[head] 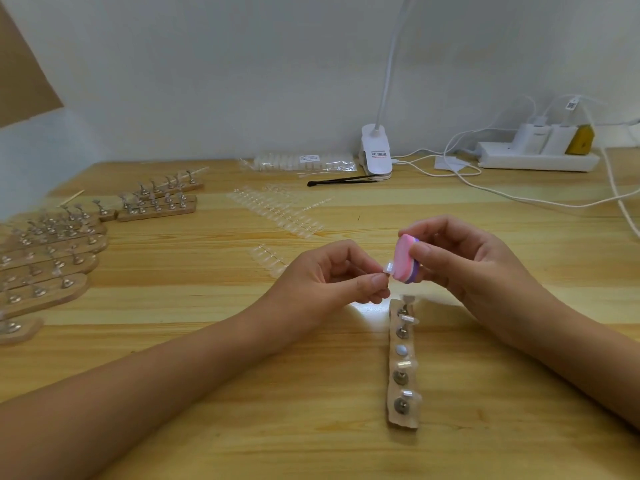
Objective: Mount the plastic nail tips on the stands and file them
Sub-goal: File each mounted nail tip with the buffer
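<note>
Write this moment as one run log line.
phase: filing; left hand: pinches nail tip; right hand: holds buffer block at tip; stand base: on table

Head view. I am pinching a clear nail tip [388, 268] in my left hand [332, 273] and pressing a pink-and-purple buffer block [404, 260], gripped in my right hand [465, 263], against it, above a wooden stand strip [404, 370] lying toward the front edge of the worktop [225, 420]; spare stands [52, 252] are crowding its left edge.

A clip lamp [376, 152] and power strip [538, 160] sit by the wall.
</note>
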A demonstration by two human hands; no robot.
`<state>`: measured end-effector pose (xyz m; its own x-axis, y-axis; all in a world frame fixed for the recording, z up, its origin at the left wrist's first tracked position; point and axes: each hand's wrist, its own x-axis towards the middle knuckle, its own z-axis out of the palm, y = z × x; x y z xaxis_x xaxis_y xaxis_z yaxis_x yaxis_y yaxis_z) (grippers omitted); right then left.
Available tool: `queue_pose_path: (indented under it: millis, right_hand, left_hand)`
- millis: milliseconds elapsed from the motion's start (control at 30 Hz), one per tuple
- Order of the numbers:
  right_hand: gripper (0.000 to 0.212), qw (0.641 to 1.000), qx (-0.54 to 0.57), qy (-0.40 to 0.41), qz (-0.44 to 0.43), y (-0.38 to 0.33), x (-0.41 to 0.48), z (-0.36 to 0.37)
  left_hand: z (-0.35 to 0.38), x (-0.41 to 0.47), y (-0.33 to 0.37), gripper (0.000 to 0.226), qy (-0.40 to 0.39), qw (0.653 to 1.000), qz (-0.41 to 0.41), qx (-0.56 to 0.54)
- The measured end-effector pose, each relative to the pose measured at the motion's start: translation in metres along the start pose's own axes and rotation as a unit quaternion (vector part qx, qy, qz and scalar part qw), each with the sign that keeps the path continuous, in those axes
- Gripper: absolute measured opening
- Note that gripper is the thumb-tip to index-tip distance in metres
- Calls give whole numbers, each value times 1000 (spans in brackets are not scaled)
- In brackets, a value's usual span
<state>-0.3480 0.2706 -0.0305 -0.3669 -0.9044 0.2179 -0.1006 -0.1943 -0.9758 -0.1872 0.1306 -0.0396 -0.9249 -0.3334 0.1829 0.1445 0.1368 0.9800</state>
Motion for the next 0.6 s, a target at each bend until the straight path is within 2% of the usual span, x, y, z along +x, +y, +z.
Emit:
queue_pose_path:
  millis: [133,200,367,500,600]
  right_hand:
    - [27,997,10,-67,29,0,0,0]
    - [32,998,23,-53,34,0,1,-1]
    - [17,997,-19,-68,23,-1,0,-3]
    - [17,999,-38,-14,6,0,1,-2]
    - [19,999,-21,-33,-3,-1,0,-2]
  left_hand:
    - [0,0,0,8,2,1000,10,-2]
    - [0,0,1,9,0,1000,12,4]
    - [2,-2,2,11,-3,1000,25,4]
    - [3,-4,1,9,-3,999,32,10]
    - [5,-5,0,5,-9,999,37,4]
